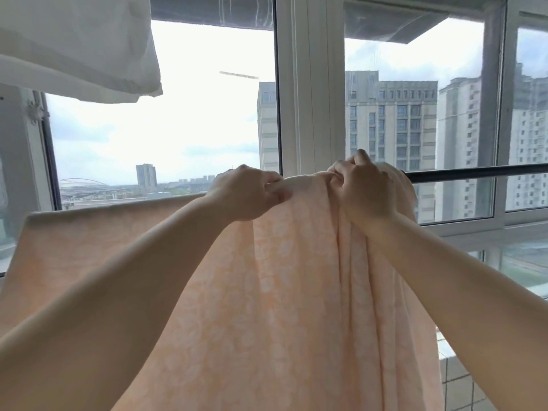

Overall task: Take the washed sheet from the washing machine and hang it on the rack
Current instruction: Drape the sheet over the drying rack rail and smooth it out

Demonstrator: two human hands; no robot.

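Both my hands grip the peach sheet (267,292) where it goes over the dark rack bar (474,175).

My left hand (247,194) pinches a fold of the sheet at the top edge, fingers curled round the cloth. My right hand (366,191), just beside it, is clenched on bunched fabric at the bar. The sheet hangs below both hands in long folds and spreads flat away to the left of my left hand. The bare bar runs on to the right of my right hand. White laundry (80,46) hangs above, up and left of my left hand.
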